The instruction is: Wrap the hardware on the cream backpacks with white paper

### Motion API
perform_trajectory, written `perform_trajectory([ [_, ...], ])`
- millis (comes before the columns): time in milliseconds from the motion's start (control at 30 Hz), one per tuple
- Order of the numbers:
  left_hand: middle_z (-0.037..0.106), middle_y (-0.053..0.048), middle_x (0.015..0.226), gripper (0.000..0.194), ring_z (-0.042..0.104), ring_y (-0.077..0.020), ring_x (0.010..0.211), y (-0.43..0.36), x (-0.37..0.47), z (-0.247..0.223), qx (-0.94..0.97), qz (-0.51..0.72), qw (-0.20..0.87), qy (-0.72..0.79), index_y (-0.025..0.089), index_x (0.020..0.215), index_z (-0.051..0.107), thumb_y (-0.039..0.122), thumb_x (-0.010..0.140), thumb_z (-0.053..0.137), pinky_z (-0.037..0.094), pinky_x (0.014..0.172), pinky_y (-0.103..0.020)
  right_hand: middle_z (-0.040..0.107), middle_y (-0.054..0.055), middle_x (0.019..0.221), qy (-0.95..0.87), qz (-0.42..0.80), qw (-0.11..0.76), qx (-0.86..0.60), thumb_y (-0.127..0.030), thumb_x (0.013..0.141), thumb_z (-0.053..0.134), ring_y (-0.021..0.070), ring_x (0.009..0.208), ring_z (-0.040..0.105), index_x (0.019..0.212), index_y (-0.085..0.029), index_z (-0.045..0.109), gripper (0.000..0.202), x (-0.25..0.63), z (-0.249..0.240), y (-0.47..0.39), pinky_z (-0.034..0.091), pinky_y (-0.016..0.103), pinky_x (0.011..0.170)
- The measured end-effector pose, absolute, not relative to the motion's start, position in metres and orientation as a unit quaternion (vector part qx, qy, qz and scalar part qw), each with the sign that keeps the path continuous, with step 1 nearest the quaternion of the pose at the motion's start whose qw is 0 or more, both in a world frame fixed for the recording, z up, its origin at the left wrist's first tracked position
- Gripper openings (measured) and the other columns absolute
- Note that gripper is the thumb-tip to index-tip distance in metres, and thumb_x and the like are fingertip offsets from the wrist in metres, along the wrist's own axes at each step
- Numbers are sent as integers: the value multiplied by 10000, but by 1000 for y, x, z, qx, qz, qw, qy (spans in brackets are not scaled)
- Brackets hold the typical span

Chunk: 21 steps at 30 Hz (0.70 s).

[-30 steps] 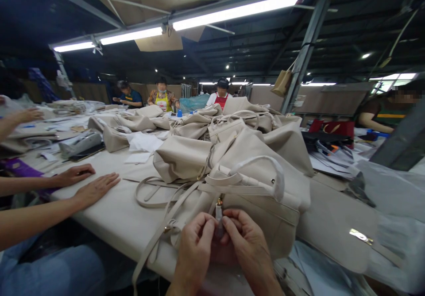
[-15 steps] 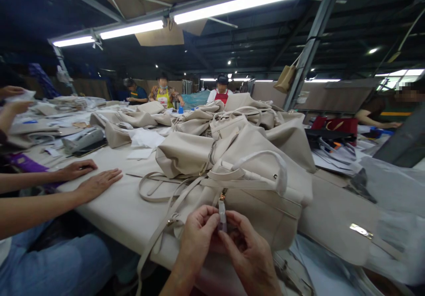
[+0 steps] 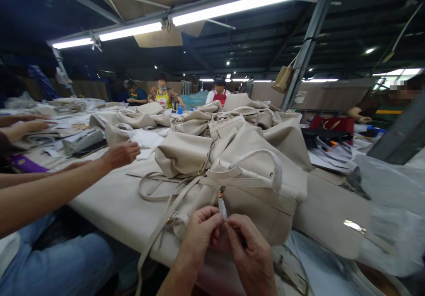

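Observation:
A beige handbag lies on its side in front of me, its flap stretched out to the right. From a gold metal fitting on it hangs a short narrow tab wrapped in thin white film. My left hand pinches the left side of this wrapped tab with thumb and forefinger. At its lower end my right hand is closed in a pinch, fingertips close to those of the left. What lies under the film is hidden. Loose straps trail left of my hands over the table edge.
Beige bags lie heaped ahead. On the left, a co-worker's hand reaches over the table near white tissue paper. At right are a turn-lock plate, clear plastic and a round tub.
My fingers have shifted slightly on the wrapped tab, the right pinch now at its lower tip. The co-worker's near hand has lifted off the table and moved forward toward the tissue paper.

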<state>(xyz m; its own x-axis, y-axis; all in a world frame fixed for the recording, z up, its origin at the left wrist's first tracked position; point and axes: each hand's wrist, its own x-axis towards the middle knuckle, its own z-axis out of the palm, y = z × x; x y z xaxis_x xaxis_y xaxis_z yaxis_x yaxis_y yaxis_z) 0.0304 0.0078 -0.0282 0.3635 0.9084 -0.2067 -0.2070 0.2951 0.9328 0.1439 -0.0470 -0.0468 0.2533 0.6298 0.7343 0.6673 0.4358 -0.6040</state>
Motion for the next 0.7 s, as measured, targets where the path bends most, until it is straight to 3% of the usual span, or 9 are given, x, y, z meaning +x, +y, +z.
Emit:
perform_trajectory([
  [133, 397, 88, 419, 309, 294, -55, 402, 6, 33, -28, 470, 424, 654, 414, 173, 598, 570, 442, 602, 722, 219, 407, -187, 671, 47, 855, -600, -51, 604, -522, -236, 909, 571, 147, 745, 682, 786, -226, 676, 161, 143, -48, -46, 564, 190, 653],
  [467, 584, 16, 645, 202, 508, -136, 640, 2, 30, -37, 561, 458, 571, 388, 168, 683, 654, 355, 753, 618, 411, 616, -223, 772, 83, 1016, -676, -193, 523, -481, -118, 903, 530, 185, 869, 753, 985, -222, 728, 239, 146, -65, -48, 619, 243, 786],
  [700, 648, -6, 673, 171, 562, -156, 682, 2, 26, -39, 545, 460, 589, 379, 164, 717, 703, 299, 731, 599, 440, 624, -225, 783, 74, 1010, -684, -155, 529, -477, -131, 906, 510, 184, 874, 761, 972, -227, 738, 256, 144, -65, -49, 619, 233, 799],
])
